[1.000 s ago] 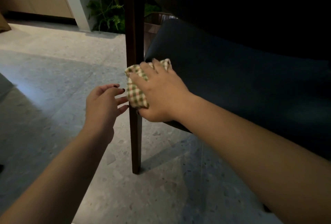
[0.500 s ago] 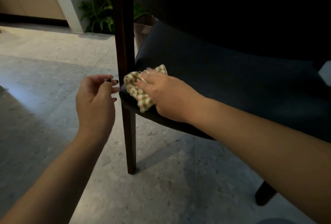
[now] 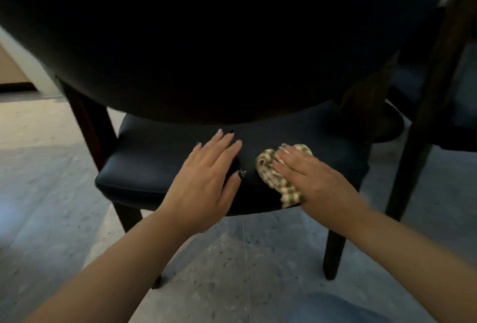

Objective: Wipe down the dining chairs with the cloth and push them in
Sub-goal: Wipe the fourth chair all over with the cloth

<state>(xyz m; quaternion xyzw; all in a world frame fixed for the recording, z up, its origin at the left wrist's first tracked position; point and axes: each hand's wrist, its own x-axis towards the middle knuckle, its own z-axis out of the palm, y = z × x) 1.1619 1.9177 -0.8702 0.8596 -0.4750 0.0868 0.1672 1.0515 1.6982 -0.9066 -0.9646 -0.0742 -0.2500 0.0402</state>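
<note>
Mid-wipe on chair seat (image 3: 154, 157): right hand (image 3: 317, 180) grip presses cloth (image 3: 271, 175) flat, left hand (image 3: 206, 180) flat alongside holding nothing; push-in pending.

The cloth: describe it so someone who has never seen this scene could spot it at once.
Find the dark padded chair seat below the big black chair back. Two hands lie on it; the cloth is bunched under the right hand, near the seat's front edge. It is the only light, checked thing on the dark seat; the left hand holds nothing.

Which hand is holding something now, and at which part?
The right hand presses the checked cloth on the chair seat, covering its right side. The left hand lies flat, holding nothing.
</note>
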